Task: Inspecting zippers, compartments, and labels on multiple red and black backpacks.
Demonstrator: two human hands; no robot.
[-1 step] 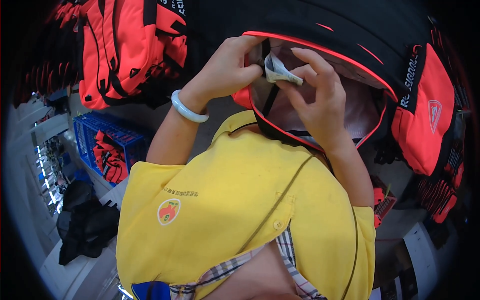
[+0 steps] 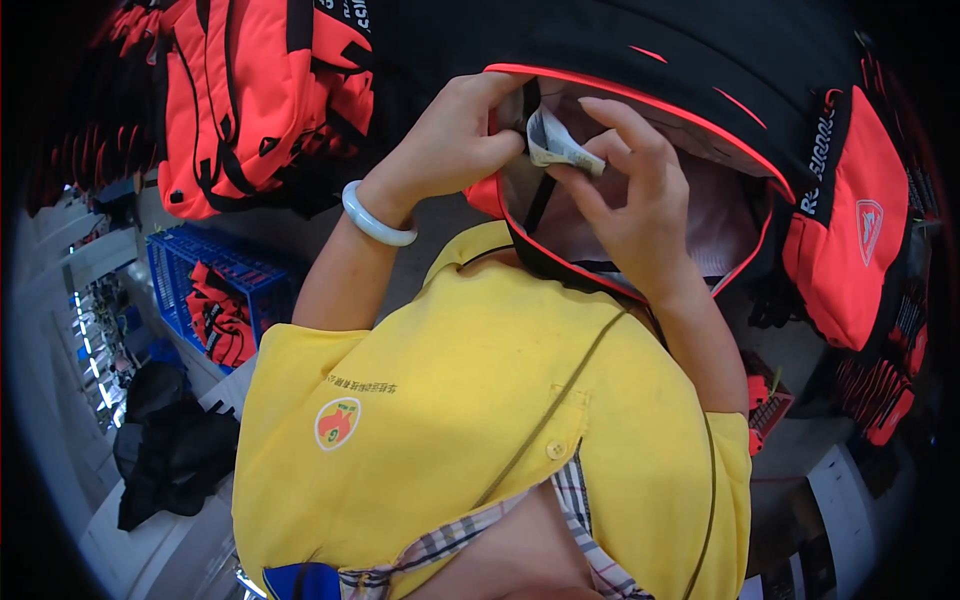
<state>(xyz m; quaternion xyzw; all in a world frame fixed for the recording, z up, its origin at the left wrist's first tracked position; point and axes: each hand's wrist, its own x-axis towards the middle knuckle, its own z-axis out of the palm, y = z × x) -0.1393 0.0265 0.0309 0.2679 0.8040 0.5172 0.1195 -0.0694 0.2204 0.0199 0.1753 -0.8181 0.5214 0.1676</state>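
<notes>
A large black bag with bright red trim [image 2: 640, 40] lies in front of me, its mouth spread and its pale lining showing. At the left end of that mouth my left hand [image 2: 465, 135] is closed on the bag's edge, fingertips hidden inside. A white label [image 2: 562, 148] with small dark print sticks up curled just inside the opening. My right hand [image 2: 645, 185] pinches the label's right end between thumb and finger, with the other fingers bent above it.
At the upper left lie red bags [image 2: 235, 110] with black straps. A blue plastic crate [image 2: 170, 285] holds red and black pieces. On the right hangs a red pouch [image 2: 850, 230], with stacked red pieces beyond. Black fabric [image 2: 175, 450] lies at lower left.
The label's pinched end has shifted very slightly down and left, along with my right fingertips. My left hand and the bag look the same.
</notes>
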